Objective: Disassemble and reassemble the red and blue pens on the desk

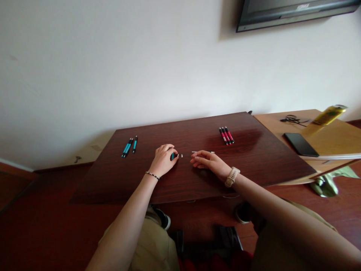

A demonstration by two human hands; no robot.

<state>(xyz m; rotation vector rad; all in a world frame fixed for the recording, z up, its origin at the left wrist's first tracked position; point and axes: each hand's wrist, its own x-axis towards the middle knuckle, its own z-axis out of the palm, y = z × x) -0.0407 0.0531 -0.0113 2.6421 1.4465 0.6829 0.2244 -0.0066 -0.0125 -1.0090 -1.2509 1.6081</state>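
My left hand (164, 159) rests on the dark wooden table (191, 177), fingers curled around a short teal and black pen part (172, 156). A tiny white piece (182, 155) lies on the table just right of it. My right hand (207, 162) lies a little to the right, fingers together and bent, touching the tabletop below a thin white pen refill (201, 152). I cannot make out whether the right fingers pinch anything. Three teal pens (129, 146) lie at the far left, three red pens (226, 135) at the far right.
A lighter wooden desk (327, 139) adjoins on the right with a black phone (301, 144), a yellow can (328, 114) and scissors (291, 119). A wall stands behind the table and a screen (293, 13) hangs above. My knees and shoes show below the table's front edge.
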